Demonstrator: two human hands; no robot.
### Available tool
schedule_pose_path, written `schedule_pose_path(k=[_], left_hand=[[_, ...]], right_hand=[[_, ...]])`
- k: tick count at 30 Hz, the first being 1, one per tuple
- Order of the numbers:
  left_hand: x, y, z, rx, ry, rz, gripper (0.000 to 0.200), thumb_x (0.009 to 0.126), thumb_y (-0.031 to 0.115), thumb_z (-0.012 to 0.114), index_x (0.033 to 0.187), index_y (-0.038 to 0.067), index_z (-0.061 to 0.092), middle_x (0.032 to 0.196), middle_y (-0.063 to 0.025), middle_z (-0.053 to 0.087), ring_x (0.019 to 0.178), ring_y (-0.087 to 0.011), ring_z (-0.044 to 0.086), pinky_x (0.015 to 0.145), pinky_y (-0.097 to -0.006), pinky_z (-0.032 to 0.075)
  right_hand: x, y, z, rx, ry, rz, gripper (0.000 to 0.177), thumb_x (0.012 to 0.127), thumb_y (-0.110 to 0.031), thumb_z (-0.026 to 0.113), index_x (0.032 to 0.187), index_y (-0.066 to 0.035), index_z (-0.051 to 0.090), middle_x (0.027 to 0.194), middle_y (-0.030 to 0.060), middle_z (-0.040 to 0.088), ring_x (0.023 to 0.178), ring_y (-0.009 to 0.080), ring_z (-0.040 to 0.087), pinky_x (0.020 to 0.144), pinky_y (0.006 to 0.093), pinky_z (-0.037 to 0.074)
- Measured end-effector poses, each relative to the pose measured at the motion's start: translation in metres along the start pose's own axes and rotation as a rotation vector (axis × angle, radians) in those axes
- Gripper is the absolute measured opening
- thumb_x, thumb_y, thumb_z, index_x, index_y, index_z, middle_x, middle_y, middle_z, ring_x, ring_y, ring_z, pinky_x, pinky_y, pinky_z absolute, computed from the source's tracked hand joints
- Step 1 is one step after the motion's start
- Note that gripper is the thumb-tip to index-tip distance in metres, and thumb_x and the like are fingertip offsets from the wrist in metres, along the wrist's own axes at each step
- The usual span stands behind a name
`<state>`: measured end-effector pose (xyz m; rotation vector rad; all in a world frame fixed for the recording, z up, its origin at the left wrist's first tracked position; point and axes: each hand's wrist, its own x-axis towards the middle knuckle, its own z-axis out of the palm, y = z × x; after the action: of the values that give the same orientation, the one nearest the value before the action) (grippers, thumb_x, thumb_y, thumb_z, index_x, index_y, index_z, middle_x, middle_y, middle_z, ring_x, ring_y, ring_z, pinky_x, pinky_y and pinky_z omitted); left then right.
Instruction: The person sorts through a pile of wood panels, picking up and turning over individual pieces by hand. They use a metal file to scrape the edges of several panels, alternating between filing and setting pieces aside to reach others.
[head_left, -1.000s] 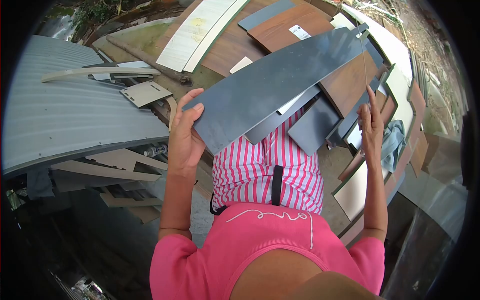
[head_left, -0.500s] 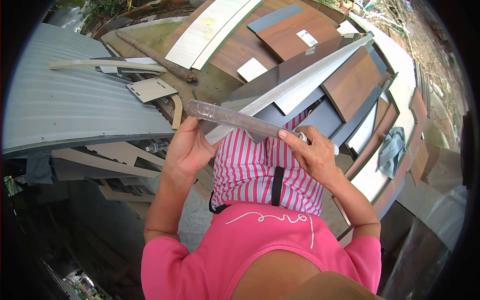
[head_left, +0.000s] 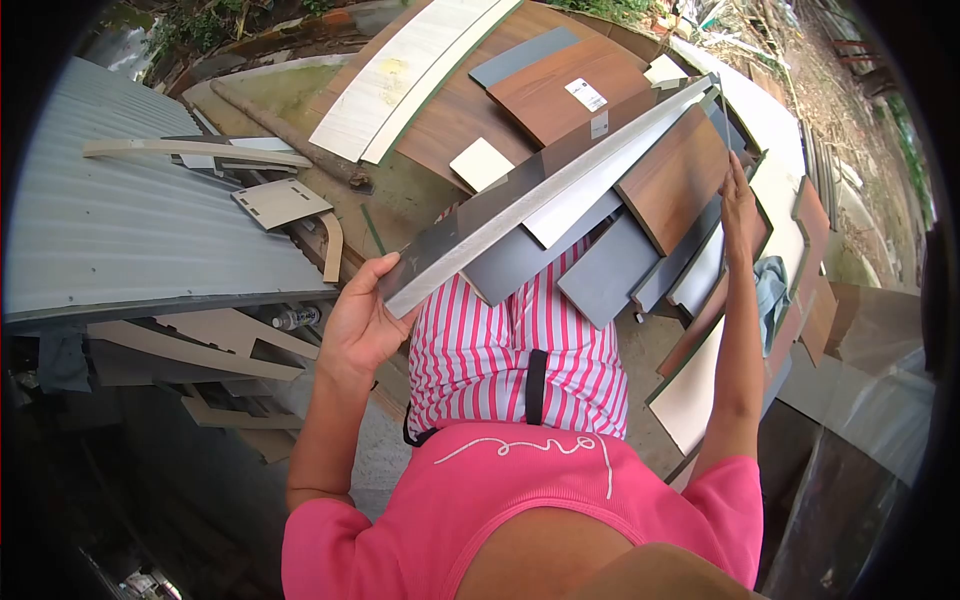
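Left of the long dark board [head_left: 550,188] spreads corrugated sheeting [head_left: 110,200]. The left hand [head_left: 362,320] grips the board's near end, over striped trousers [head_left: 515,350]. Right of the board come a brown panel [head_left: 675,180], a thin tool [head_left: 727,125] near its far end, the right hand [head_left: 740,205] closed on that tool, and a bluish cloth [head_left: 771,290].

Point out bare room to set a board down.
The metal sheet is bare left of the slotted panel, below the curved strip. A narrower patch lies between the pole and white board. Crowded: under the dark board and beside the right hand, where boards overlap.
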<state>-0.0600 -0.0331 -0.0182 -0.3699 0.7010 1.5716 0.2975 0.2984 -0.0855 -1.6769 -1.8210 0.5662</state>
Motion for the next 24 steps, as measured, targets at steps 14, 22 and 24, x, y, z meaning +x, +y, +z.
schedule_pose_path(k=[14,22,24], left_hand=[[0.024,-0.016,-0.005,0.254,-0.072,0.327,0.035,0.089,0.009,0.051,0.122,-0.001,0.044,0.117,-0.0145,0.055,0.107,-0.0234,0.055,0.092,-0.0372,0.046],[0.133,0.035,-0.029,0.608,-0.177,0.389,0.036,0.088,0.011,0.056,0.122,0.009,0.044,0.112,-0.0090,0.056,0.098,-0.0180,0.059,0.079,-0.0397,0.053],[0.161,0.048,-0.040,0.624,-0.208,0.351,0.036,0.088,0.012,0.056,0.122,0.009,0.045,0.112,-0.0088,0.056,0.097,-0.0177,0.059,0.077,-0.0395,0.054]], right_hand=[[-0.019,0.025,-0.016,0.102,0.051,-0.002,0.041,0.097,-0.028,0.043,0.137,-0.020,0.043,0.068,-0.0023,0.041,0.059,0.0059,0.035,0.053,0.0210,0.032],[-0.041,0.014,-0.035,0.193,-0.009,0.021,0.043,0.096,-0.023,0.040,0.137,-0.011,0.041,0.088,0.0055,0.054,0.075,0.0116,0.047,0.073,0.0268,0.042],[-0.041,0.019,-0.033,0.182,0.003,-0.001,0.043,0.096,-0.025,0.040,0.138,-0.012,0.040,0.100,0.0083,0.055,0.083,0.0135,0.051,0.078,0.0284,0.043]])
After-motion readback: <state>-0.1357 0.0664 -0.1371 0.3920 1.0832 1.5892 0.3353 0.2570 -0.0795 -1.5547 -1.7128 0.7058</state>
